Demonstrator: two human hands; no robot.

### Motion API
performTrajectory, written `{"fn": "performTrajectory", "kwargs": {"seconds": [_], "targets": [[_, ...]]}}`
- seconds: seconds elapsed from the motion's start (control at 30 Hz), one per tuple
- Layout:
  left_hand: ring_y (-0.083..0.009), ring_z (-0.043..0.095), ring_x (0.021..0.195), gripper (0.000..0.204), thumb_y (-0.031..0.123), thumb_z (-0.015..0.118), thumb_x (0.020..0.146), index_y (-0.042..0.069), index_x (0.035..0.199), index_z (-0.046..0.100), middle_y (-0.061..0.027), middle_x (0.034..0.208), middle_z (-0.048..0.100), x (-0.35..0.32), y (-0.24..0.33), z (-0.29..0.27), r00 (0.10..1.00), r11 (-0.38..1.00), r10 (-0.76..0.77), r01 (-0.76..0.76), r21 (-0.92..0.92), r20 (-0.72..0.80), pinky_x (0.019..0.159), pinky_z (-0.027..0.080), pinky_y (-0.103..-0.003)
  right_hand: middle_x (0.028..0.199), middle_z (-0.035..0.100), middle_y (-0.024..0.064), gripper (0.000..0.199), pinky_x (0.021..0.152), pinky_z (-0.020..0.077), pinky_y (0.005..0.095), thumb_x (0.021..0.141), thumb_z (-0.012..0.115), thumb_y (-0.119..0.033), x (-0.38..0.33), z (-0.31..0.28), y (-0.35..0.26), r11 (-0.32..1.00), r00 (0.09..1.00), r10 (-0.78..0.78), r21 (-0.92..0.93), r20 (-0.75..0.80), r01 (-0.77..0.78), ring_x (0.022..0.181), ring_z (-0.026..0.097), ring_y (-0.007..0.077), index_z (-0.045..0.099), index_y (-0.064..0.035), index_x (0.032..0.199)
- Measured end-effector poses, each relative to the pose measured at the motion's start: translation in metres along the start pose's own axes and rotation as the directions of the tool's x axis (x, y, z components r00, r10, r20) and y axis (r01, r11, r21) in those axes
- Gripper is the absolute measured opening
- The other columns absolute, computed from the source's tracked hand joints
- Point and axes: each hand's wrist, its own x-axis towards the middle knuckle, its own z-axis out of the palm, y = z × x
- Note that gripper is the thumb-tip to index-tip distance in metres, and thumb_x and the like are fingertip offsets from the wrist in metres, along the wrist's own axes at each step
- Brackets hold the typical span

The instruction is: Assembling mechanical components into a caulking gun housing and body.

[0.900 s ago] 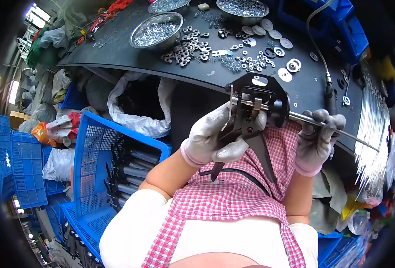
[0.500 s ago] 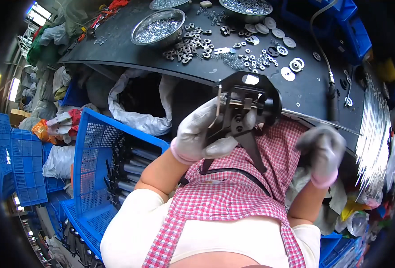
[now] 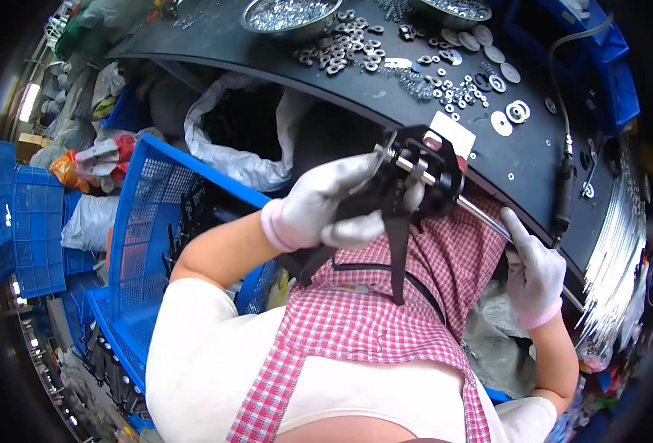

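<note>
The gloved left hand [image 3: 330, 210] is wrapped around the body of a black tool [image 3: 397, 225] with 2 handles, held above the checked apron [image 3: 360, 336]. The right hand [image 3: 537, 277] is at the outer end of its steel rod [image 3: 484, 218]; I cannot tell whether it grasps or only touches. The tool looks stiff and moderately heavy, best held by the body; the smooth rod may slip. Beyond, the counter [image 3: 515, 151] carries loose metal rings [image 3: 463, 96].

The tool [image 3: 436, 199] in the left hand [image 3: 319, 207] looks smooth, part matt, part shiny metal. The rod [image 3: 483, 217] at the right hand [image 3: 534, 275] is glossy metal.
</note>
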Motion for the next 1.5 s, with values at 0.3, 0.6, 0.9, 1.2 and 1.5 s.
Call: {"fn": "performTrajectory", "kwargs": {"seconds": [0.3,0.6,0.9,1.2,1.5], "targets": [[-0.0063,0.041,0.041,0.056,0.037,0.049,0.097,0.002,0.139,0.037,-0.0223,0.122,0.057,0.009,-0.001,-0.014,0.974,0.994,0.111,-0.112,-0.006,0.199,0.035,0.03,-0.017,0.069,0.062,0.0134,0.037,0.056,0.0468,0.0253,0.081,0.056,0.001,0.013,0.012,0.004,0.988,0.998,0.033,0.154,-0.057,-0.024,0.055,0.057,0.0059,0.064,-0.0024,0.117],[-0.0064,0.043,0.041,0.068,0.038,0.059,0.091,-0.005,0.138,0.035,-0.0245,0.118,0.058,0.015,-0.002,-0.034,0.975,0.996,0.087,-0.092,0.015,0.203,0.035,0.034,-0.016,0.056,0.047,0.0048,0.035,0.05,0.0401,0.0258,0.087,0.059,-0.006,0.019,0.019,0.012,0.718,0.917,0.131,0.601,0.378,-0.351,0.049,0.044,0.008,0.062,-0.0017,0.121],[-0.0063,0.043,0.039,0.064,0.038,0.056,0.093,-0.003,0.138,0.034,-0.0221,0.114,0.057,0.015,-0.003,-0.027,0.935,0.995,0.087,-0.097,0.011,0.345,0.032,0.029,-0.015,0.06,0.041,0.0095,0.031,0.048,0.035,0.0251,0.087,0.055,0.0,0.018,0.008,0.014,0.494,0.872,-0.011,0.761,0.489,-0.42,0.053,0.035,0.0065,0.064,-0.0018,0.116],[-0.0095,0.05,0.043,0.071,0.04,0.066,0.086,-0.001,0.138,0.038,-0.0211,0.11,0.061,0.033,-0.028,-0.022,0.95,0.978,-0.177,0.142,0.15,0.259,0.036,0.037,-0.018,0.069,0.06,0.0167,0.027,0.051,0.0466,0.0379,0.082,0.059,-0.004,0.018,0.013,-0.021,0.888,0.992,-0.011,0.458,0.125,-0.048,0.058,0.061,0.0338,0.062,-0.0045,0.109],[-0.0039,0.035,0.036,0.067,0.047,0.047,0.094,-0.004,0.137,0.039,-0.0197,0.116,0.061,-0.001,0.012,-0.044,0.945,0.931,0.208,-0.271,0.244,0.253,0.033,0.026,-0.015,0.074,0.06,0.0167,0.013,0.06,0.0482,0.0335,0.087,0.055,-0.009,0.0,0.011,0.036,0.877,0.954,0.189,0.396,0.232,-0.27,0.065,0.063,0.0309,0.059,-0.0011,0.097]]}}
